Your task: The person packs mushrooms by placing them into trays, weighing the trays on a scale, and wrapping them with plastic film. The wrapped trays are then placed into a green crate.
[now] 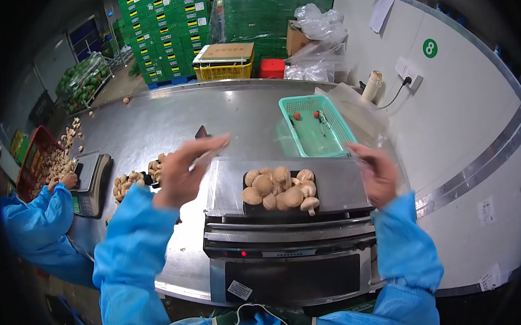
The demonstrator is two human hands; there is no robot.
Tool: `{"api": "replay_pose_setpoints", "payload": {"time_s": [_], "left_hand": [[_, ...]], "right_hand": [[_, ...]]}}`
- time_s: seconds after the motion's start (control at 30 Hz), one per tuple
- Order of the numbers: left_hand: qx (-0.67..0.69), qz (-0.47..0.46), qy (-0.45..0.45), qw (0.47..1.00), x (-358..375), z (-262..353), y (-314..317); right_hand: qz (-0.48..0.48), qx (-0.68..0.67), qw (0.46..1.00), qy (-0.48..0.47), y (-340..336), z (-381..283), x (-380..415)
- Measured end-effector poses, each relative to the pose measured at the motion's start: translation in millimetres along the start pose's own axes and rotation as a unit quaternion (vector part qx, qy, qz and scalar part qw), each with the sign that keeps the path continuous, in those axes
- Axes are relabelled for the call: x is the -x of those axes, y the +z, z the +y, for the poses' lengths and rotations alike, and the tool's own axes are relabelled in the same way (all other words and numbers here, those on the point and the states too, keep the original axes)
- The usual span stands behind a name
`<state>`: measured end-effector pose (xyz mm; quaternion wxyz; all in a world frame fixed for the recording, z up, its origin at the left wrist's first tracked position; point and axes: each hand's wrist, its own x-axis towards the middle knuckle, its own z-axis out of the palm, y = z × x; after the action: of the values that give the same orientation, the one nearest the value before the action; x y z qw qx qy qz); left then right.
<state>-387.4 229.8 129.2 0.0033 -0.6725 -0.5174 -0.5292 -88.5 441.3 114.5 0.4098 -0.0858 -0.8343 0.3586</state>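
A black tray [250, 209] full of brown-capped mushrooms [293, 196] rests on the metal top of a wrapping machine [292, 236]. My left hand [186, 169] is raised beside the tray's left, thumb and fingers bent toward each other and partly smeared by motion. Opposite it, my right hand [380, 174] hovers past the tray's right side, fingers and thumb drawn together. A faint clear sheet seems to stretch between the hands over the tray, but I cannot make out its edges. Neither hand touches the mushrooms.
Behind the machine lies a green basket [325, 149] with small red items. More mushrooms in black trays [149, 179] sit left, near a scale [91, 181]. A co-worker's hands [62, 181] are at a red crate [31, 152] of mushrooms. A white wall [449, 101] bounds the right.
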Motion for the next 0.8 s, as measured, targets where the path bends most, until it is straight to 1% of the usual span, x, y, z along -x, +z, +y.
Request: {"api": "replay_pose_setpoints", "payload": {"time_s": [0.03,0.07,0.1,0.13,0.17,0.2,0.23,0.27,0.3,0.33,0.37,0.4,0.43,0.5,0.53,0.57,0.63,0.67,0.7,0.73,0.77,0.8], "left_hand": [[-0.112,-0.058,0.005,0.992,-14,-28,9],[-0.184,-0.149,0.027,0.971,-19,-64,12],[-0.254,-0.237,0.047,0.937,-17,-98,15],[-0.287,-0.295,0.063,0.909,-11,-123,23],[-0.317,-0.352,0.077,0.878,-4,-143,31],[-0.327,-0.381,0.068,0.862,2,-152,39],[-0.322,-0.398,0.037,0.858,10,-160,44],[-0.287,-0.399,-0.005,0.871,17,-165,51],[-0.252,-0.400,-0.047,0.880,23,-170,57],[-0.246,-0.404,-0.053,0.880,29,-174,63],[-0.207,-0.383,-0.090,0.895,34,-177,69],[-0.170,-0.362,-0.126,0.908,38,-178,73],[-0.169,-0.364,-0.129,0.907,41,-178,76],[-0.188,-0.344,-0.080,0.916,46,-175,78],[-0.192,-0.371,-0.098,0.903,49,-170,78],[-0.194,-0.370,-0.098,0.903,53,-166,77],[-0.202,-0.376,-0.068,0.902,59,-158,75],[-0.204,-0.374,-0.079,0.901,58,-151,73],[-0.208,-0.372,-0.077,0.901,56,-149,70],[-0.207,-0.375,-0.065,0.901,52,-149,68],[-0.206,-0.379,-0.053,0.901,48,-152,67],[-0.257,-0.372,0.004,0.892,41,-157,62]], "right_hand": [[-0.066,0.136,0.987,-0.047,7,31,-11],[-0.067,0.136,0.987,-0.049,12,59,-16],[-0.162,0.275,0.940,-0.119,14,86,-19],[-0.252,0.404,0.859,-0.187,15,110,-23],[-0.255,0.402,0.859,-0.189,18,129,-23],[-0.275,0.408,0.853,-0.173,24,143,-17],[-0.295,0.412,0.848,-0.156,28,156,-8],[-0.301,0.406,0.849,-0.152,34,158,-4],[-0.287,0.377,0.875,-0.102,41,158,1],[-0.273,0.347,0.896,-0.051,48,158,5],[-0.279,0.342,0.896,-0.047,56,160,8],[-0.274,0.335,0.901,-0.014,64,160,11],[-0.266,0.329,0.906,0.018,68,160,12],[-0.275,0.323,0.905,0.031,67,160,17],[-0.284,0.319,0.903,0.043,67,159,20],[-0.283,0.319,0.904,0.040,65,157,24],[-0.275,0.251,0.925,0.078,61,152,36],[-0.239,0.189,0.949,0.084,62,149,40],[-0.237,0.190,0.950,0.079,63,146,43],[-0.214,0.110,0.958,0.158,64,142,45],[-0.189,0.030,0.953,0.234,64,137,44],[-0.187,0.032,0.954,0.232,64,133,43]]}}
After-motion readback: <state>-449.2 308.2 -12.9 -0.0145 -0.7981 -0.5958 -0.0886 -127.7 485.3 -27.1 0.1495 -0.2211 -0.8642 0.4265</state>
